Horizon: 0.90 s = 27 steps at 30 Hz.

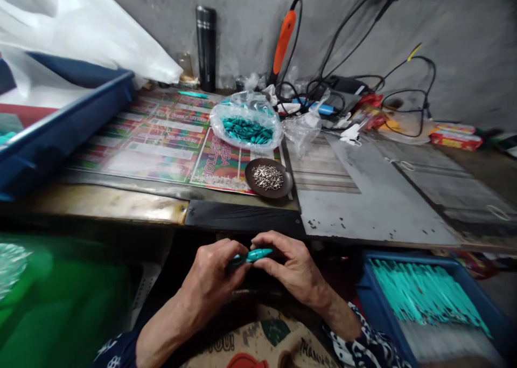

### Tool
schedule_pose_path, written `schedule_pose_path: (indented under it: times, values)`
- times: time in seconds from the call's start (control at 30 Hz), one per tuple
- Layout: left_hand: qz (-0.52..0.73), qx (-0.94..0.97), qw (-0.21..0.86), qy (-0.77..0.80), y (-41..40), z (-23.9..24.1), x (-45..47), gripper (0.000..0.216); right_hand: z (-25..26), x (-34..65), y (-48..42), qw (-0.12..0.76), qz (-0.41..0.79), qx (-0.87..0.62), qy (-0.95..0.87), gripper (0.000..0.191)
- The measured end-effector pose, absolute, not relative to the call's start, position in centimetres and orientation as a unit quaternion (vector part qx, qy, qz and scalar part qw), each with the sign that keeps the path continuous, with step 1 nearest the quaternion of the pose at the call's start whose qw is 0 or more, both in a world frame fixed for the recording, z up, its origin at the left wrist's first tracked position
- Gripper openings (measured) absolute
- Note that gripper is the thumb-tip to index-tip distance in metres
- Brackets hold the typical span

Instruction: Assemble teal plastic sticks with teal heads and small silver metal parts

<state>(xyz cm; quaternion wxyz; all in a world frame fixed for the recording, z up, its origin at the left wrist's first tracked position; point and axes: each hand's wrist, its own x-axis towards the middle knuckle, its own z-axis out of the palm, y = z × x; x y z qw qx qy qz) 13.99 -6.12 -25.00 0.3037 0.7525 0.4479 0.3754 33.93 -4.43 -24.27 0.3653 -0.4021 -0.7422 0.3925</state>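
On my feed, the left hand (210,282) and right hand (291,265) sit close together just below the bench's front edge, both curled almost closed and pinching one slim, glossy teal plastic piece (253,256) between them. Part of the piece is hidden by the fingers, so I can't tell exactly how each hand grips it. From here, I'd judge it best to keep the wrists low and the fingertips close to the piece, with even pressure from both sides so it can't twist or slip. My count is two hands and one piece held between them. There's one crumpled clear plastic bag (246,121) holding a heap of similar teal plastic pieces (247,131), too many to count, and one round dark brown dish (258,178) carrying a mound of tiny silver metal bits (267,177), also uncountable. I also see two blue plastic trays, one at upper left (60,125) and one at lower right (375,298), the second holding long, thin teal strips (424,295), far too many to count, plus one black cylindrical vacuum flask (206,49) and one orange-handled corded tool (283,42)
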Motion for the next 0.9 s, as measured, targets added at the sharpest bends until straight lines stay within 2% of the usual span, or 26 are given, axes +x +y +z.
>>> schedule_pose_path:
  times: [0.1, 0.27, 0.9]
  values:
    - [0.375, 0.763, 0.288, 0.442, -6.4, -25.1, 14.0, 0.006, -23.9, 34.2, -4.6, 0.336, 0.396, -0.393, -0.759, 0.009]
    - [0.377, 0.773, 0.266, 0.437, -7.0, -25.6, 14.2, 0.006, -23.5, 34.8, -5.0, 0.307, 0.432, -0.373, -0.761, 0.012]
    - [0.357, 0.808, 0.22, 0.415, -7.2, -26.6, 14.3, 0.015, -25.1, 34.6, -6.2, 0.32, 0.419, -0.404, -0.748, 0.021]
